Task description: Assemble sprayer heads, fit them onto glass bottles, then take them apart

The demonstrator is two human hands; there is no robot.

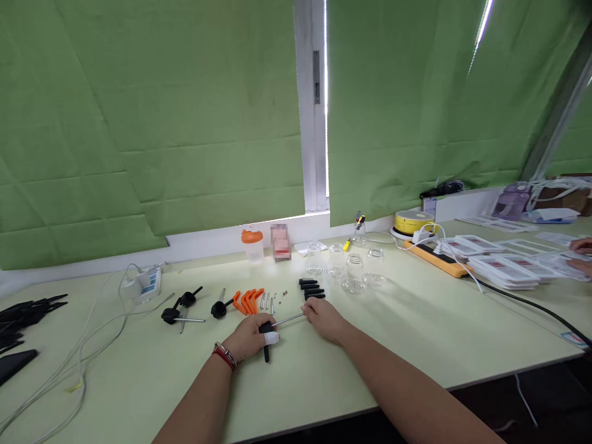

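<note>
My left hand (252,337), with white tape on the thumb, is closed around a black cap-like part (266,327) that has a metal rod (287,320) coming out of it. A black stub sticks out below the fingers. My right hand (326,318) pinches the far end of that rod; whatever else is in its fingertips is hidden. Just beyond my hands lie several orange angled pieces (248,301), small metal pins (267,301) and black ribbed pieces (311,288). Similar black caps with rods (219,309) rest to the left.
Clear glass jars (354,274) stand behind my right hand. At the back is an orange-lidded cup (252,245). White cables (83,354) and black parts (28,320) lie left. An orange power strip (437,259), stacked white frames (504,271) and another person's hand (580,245) are right.
</note>
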